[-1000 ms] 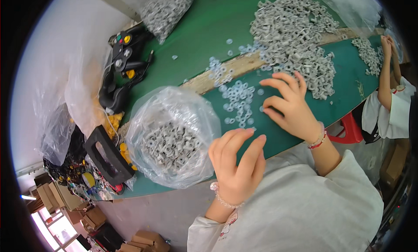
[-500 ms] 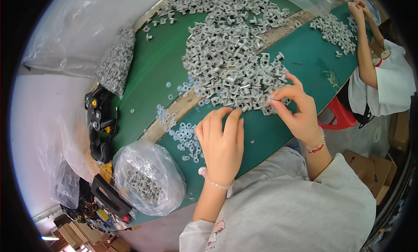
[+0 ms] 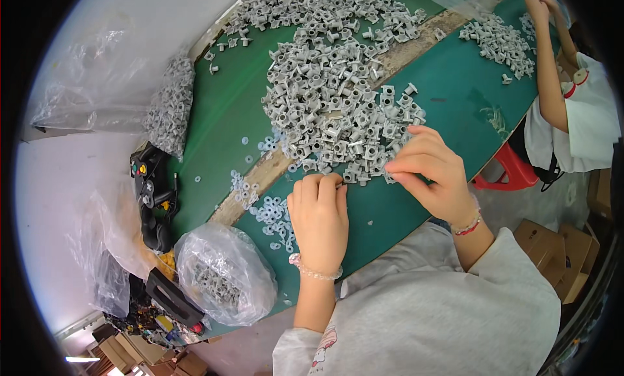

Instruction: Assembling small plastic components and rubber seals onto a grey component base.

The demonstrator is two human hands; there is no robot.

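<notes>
A large heap of small grey plastic fittings (image 3: 325, 90), each a short tube with a flange, covers the middle of the green table. At the heap's near edge, my left hand (image 3: 318, 210) has its fingers curled down and drawn together with the thumb; whatever they grip is mostly hidden. My right hand (image 3: 432, 174) pinches thumb against forefinger beside the heap's right edge. What lies in that pinch is too small to name. Just left of my left hand are scattered translucent bluish washers (image 3: 273, 213), with more washers (image 3: 244, 187) on the wooden strip.
A clear plastic bag (image 3: 227, 272) holding grey fittings stands at the near left. Black game controllers (image 3: 153, 197) lie along the left edge, below another filled bag (image 3: 170, 106). At the far right a co-worker's hands (image 3: 539, 5) hover by a smaller heap (image 3: 500, 44); a red stool (image 3: 507, 168) stands below.
My right hand has moved slightly left and down; the washer seen in its pinch earlier no longer shows clearly. My left hand's fingers have drawn in more tightly. The view has shifted slightly.
</notes>
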